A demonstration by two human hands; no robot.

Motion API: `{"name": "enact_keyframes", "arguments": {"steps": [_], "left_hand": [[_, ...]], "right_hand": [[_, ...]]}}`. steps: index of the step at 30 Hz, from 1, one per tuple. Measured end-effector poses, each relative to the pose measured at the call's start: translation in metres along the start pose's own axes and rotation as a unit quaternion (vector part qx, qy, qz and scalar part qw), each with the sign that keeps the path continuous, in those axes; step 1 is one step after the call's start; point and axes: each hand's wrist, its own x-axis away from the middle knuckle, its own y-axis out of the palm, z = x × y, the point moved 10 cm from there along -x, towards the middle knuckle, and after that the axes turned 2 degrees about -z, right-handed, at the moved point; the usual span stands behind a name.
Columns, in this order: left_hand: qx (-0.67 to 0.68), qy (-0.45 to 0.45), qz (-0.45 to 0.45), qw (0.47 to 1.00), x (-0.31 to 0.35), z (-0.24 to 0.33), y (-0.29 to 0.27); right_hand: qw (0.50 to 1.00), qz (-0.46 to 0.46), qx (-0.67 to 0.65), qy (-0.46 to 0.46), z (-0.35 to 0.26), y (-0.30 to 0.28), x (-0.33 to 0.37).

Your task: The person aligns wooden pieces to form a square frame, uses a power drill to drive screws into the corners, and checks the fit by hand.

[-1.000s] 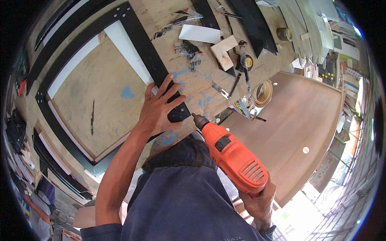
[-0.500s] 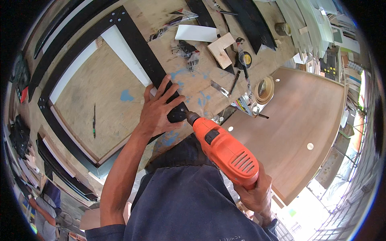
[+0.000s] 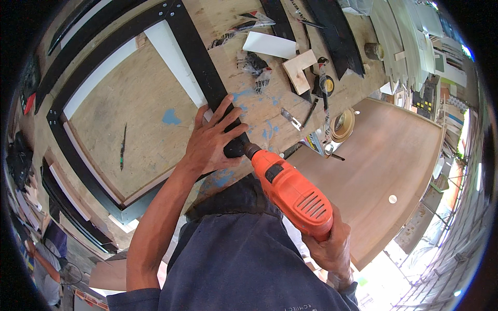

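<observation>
A black frame [image 3: 199, 62] with white and wooden inner edges lies on the workbench, screws showing at its corners. My left hand [image 3: 212, 137] grips the near end of one bar, fingers spread across its top. In my right hand [image 3: 329, 249] is the handle of an orange power drill [image 3: 298, 194], tilted with its chuck toward me-left and up to that bar end. The chuck covers the contact spot, so the bit is mostly hidden. Inside the frame lies a thin dark pencil-like tool [image 3: 123, 147].
Beyond my hands lie an L-shaped wood piece [image 3: 301, 71], a tape measure [image 3: 326, 85], a white strip [image 3: 270, 45] and crumpled plastic wrap [image 3: 254, 65]. A tape roll [image 3: 342, 127] sits on a wooden panel [image 3: 373, 171] at right. Another person [image 3: 46, 264] is at lower left.
The view has shifted slightly, so the bench and frame appear farther right. My left hand stays on the bar end, and the drill's chuck remains up against it.
</observation>
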Motion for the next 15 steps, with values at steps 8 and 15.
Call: {"name": "enact_keyframes", "arguments": {"steps": [8, 15], "left_hand": [[0.015, 0.016, 0.005, 1.000, 0.000, -0.001, 0.000], [0.012, 0.016, -0.006, 1.000, 0.001, -0.001, 0.003]], "right_hand": [[0.995, -0.069, 0.072, -0.009, -0.021, -0.003, -0.019], [0.992, -0.084, 0.095, -0.011, -0.026, -0.005, -0.022]]}}
